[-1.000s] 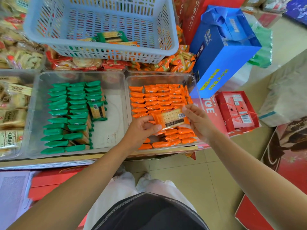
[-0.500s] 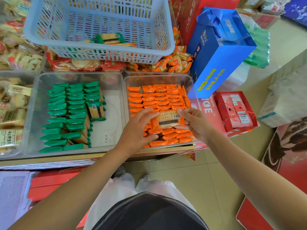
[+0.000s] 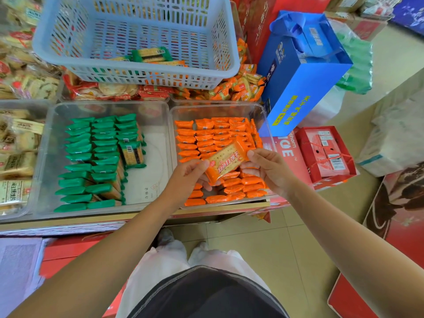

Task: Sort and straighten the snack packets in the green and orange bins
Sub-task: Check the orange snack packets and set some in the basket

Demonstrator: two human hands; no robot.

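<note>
Two clear bins stand side by side on the shelf. The left bin (image 3: 49, 125) holds rows of green snack packets (image 3: 96, 143), and one green packet (image 3: 132, 154) lies flat with its label up. The right bin (image 3: 263, 115) is packed with orange snack packets (image 3: 213, 134). Above its near half I hold one orange cracker packet (image 3: 226, 160), tilted, printed face up. My left hand (image 3: 187, 177) grips its near-left end and my right hand (image 3: 267, 168) grips its right end.
A pale blue slotted basket (image 3: 142, 74) with a few green and orange packets sits behind the bins on other snacks. A blue gift bag (image 3: 305, 72) and red boxes (image 3: 325, 152) stand to the right. More packets fill bins at the left. Tiled floor lies below.
The orange packet was flipped from its barcode side to its printed face and now tilts up to the right. My left hand shifted from lying over the stack to gripping the packet's end.
</note>
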